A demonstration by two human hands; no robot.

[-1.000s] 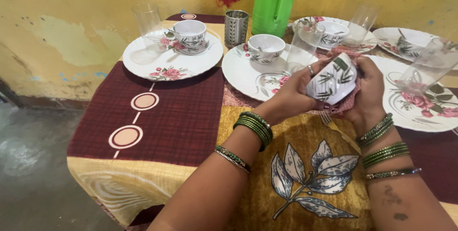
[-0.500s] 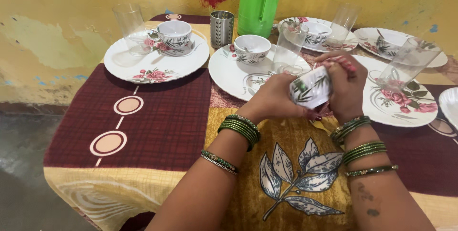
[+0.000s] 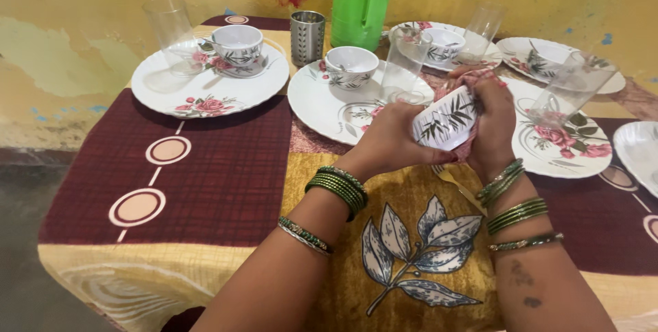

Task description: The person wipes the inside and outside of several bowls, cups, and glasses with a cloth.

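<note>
Both hands hold a small leaf-patterned bowl (image 3: 445,118) above the worktop (image 3: 226,167).

Left hand (image 3: 385,139) fingers grip its side; right hand (image 3: 490,123) presses a pink cloth (image 3: 458,80) at 12 o'clock. Likely light, slippery, breakable; best gripped around the rim.

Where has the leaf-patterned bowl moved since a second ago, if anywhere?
No: the bowl keeps its place above the cloth's leaf motif; only the camera shifted.

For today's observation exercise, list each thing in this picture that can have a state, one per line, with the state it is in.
Leaf-patterned bowl: tilted on its side, held off the table in both hands.
Left hand: gripping the bowl.
Right hand: pressing a reddish cloth to the bowl.
Left plate's cup: upright, looks empty.
Middle plate's cup: upright, empty.
Glass tumblers: upright, empty.
Green jug: standing upright.
</note>
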